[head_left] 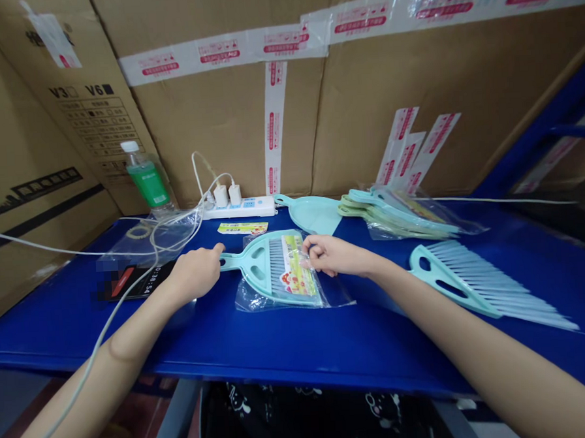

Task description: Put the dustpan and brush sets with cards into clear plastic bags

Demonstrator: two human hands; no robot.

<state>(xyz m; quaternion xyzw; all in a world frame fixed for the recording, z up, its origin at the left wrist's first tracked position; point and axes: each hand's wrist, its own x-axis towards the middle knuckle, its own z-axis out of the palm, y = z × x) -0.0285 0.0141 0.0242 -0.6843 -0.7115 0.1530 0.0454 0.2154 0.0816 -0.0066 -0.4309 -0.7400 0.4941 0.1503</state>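
My left hand [200,269] is closed round the handle end of a light-blue dustpan [256,271] lying on the blue table. A small brush with pale bristles [277,267] rests in the pan, under a yellow-green printed card [297,266]. A clear plastic bag [252,301] surrounds the pan, its loose end pointing right. At that end, my right hand [331,255] has its fingers curled in against the bag beside the card. Its fingertips are partly hidden.
Behind lie a loose light-blue dustpan [314,212] and a stack of bagged dustpan sets [404,213]. A loose brush [472,281] is at right. A phone [141,281], cables, a power strip [252,207], a printed card strip [242,228] and a bottle [148,177] occupy the left and back, before cardboard boxes [209,132].
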